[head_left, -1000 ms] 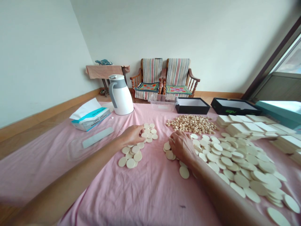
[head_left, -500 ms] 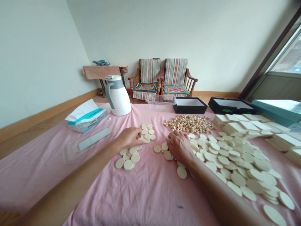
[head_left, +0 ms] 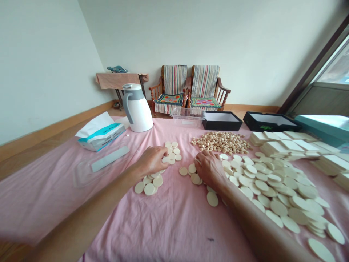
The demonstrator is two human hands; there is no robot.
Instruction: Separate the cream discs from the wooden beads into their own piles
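Note:
My left hand point(head_left: 153, 159) has thumb and fingers closed on a pale round wooden disc point(head_left: 165, 159), at the near edge of a small cluster of discs point(head_left: 174, 151). Below its wrist lies another small group of discs point(head_left: 149, 188). My right hand point(head_left: 210, 168) is bent down over loose discs point(head_left: 195, 178) left of the big heap of discs point(head_left: 261, 185). Its fingers are curled together and their tips are partly hidden, so whatever they hold does not show. The two hands are apart, with pink cloth between them.
Small wooden pieces point(head_left: 222, 142) are piled behind my right hand. Stacked pale square tiles point(head_left: 294, 146), black boxes point(head_left: 222, 125) and a clear plastic tub point(head_left: 188, 116) stand farther back. At left are a white jug point(head_left: 140, 112), a tissue pack point(head_left: 100, 136) and a clear lid point(head_left: 81, 174).
The disc at my left fingertips now shows more plainly between thumb and fingers. My right hand stays at nearly the same spot over the discs. The whole view has shifted slightly.

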